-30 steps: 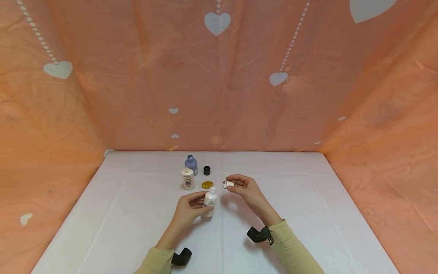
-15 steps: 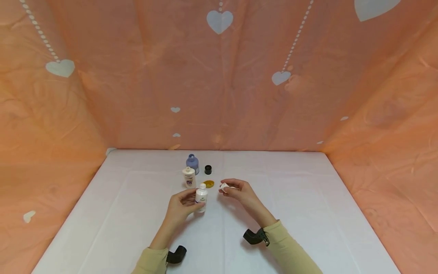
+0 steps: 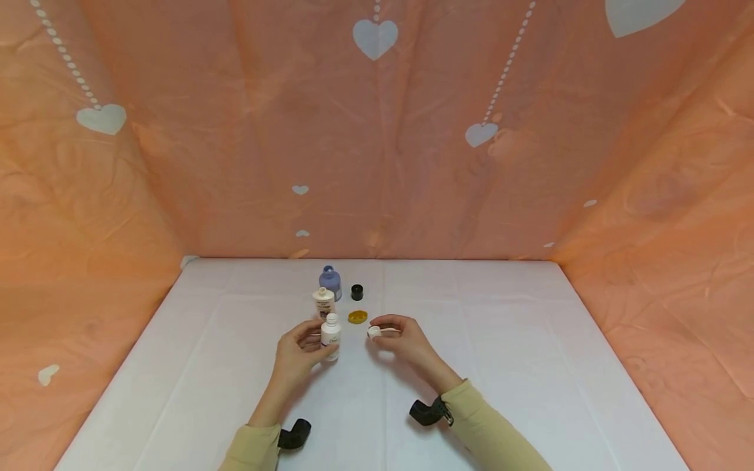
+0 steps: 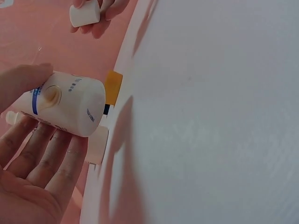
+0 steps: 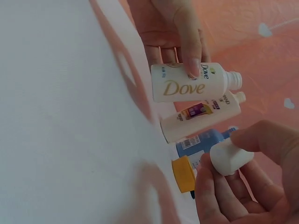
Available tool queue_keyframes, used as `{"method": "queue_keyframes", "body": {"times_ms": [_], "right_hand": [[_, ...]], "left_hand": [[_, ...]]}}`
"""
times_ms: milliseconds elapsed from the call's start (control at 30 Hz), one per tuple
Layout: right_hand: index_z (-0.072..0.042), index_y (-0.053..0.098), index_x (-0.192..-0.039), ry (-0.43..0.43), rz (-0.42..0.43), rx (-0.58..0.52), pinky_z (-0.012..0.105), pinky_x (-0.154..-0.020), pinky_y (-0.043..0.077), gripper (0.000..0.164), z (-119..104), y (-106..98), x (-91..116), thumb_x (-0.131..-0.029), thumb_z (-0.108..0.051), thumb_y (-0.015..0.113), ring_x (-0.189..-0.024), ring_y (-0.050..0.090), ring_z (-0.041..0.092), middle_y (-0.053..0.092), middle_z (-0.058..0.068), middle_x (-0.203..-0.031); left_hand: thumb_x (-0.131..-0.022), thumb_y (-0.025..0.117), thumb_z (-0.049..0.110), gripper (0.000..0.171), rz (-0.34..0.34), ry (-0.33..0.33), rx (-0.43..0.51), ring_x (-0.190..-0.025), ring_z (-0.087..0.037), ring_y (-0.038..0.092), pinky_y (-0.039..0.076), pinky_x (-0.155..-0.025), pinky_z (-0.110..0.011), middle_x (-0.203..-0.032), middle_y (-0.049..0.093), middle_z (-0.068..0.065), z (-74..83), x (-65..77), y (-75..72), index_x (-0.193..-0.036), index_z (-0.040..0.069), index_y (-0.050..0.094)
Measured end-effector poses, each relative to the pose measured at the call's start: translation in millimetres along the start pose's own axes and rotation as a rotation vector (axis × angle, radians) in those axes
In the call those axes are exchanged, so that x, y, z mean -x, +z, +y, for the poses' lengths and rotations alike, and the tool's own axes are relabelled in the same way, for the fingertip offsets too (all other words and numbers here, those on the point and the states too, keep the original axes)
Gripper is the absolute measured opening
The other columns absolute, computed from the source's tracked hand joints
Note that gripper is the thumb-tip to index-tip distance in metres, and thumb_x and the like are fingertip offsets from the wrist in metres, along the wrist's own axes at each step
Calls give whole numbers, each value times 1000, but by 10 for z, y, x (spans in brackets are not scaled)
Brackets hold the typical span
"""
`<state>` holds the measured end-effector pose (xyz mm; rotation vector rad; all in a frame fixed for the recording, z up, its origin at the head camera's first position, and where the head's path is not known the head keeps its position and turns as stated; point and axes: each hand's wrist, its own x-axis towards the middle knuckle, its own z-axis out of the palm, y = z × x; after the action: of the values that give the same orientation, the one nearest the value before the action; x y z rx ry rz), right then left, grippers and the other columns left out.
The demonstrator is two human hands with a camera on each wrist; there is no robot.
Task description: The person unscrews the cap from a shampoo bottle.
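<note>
My left hand [image 3: 294, 353] grips a small white Dove bottle [image 3: 330, 335] upright, thumb on one side and fingers on the other. Its threaded neck has no cap on it; in the left wrist view the bottle's underside [image 4: 96, 109] shows clear above the white table. Just to the right, my right hand [image 3: 409, 345] pinches a white cap [image 3: 374, 332] between thumb and fingers, apart from the bottle. The right wrist view shows that cap [image 5: 228, 157] close up, with the gold Dove lettering on the bottle [image 5: 187, 86] facing the camera.
Behind the left hand stand an uncapped cream bottle [image 3: 323, 302] and an uncapped blue bottle [image 3: 331, 282]. To their right a black cap [image 3: 357, 292] and a yellow cap [image 3: 357, 317] lie on the white table [image 3: 501, 340]. An orange curtain [image 3: 247, 131] encloses the back and sides.
The left hand has moved left with the Dove bottle, which now overlaps the cream bottle in the head view. The right hand has followed leftward and slightly nearer, turning the white cap.
</note>
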<state>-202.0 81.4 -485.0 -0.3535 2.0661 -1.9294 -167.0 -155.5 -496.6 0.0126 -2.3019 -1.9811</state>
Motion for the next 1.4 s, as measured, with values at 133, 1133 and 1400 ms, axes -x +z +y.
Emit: {"method": "queue_keyframes", "body": {"times_ms": [133, 1133, 1400], "right_hand": [[9, 62, -115, -34, 8, 45, 25, -81, 52, 34, 27, 34, -26, -82, 4, 70, -99, 65, 22, 64, 19, -113], [5, 66, -100, -98, 3, 265, 25, -69, 46, 24, 185, 174, -221, -78, 7, 74, -91, 59, 32, 65, 16, -99], [-4, 69, -98, -82, 11, 323, 23, -73, 47, 23, 169, 186, -223, -77, 0, 78, -87, 60, 16, 67, 2, -95]], "left_hand": [[-71, 81, -5, 49, 13, 17, -4, -94, -28, 65, 55, -76, -24, -106, 66, -20, -13, -4, -21, -116, -3, 63], [-69, 83, -4, 48, 56, 48, -62, -97, -27, 64, 55, -81, -33, -111, 64, -18, -89, -73, -6, -113, -1, 63], [-69, 82, -7, 48, 63, 52, -57, -100, -31, 63, 54, -83, -33, -113, 62, -19, -49, -81, -31, -112, -2, 62]]}}
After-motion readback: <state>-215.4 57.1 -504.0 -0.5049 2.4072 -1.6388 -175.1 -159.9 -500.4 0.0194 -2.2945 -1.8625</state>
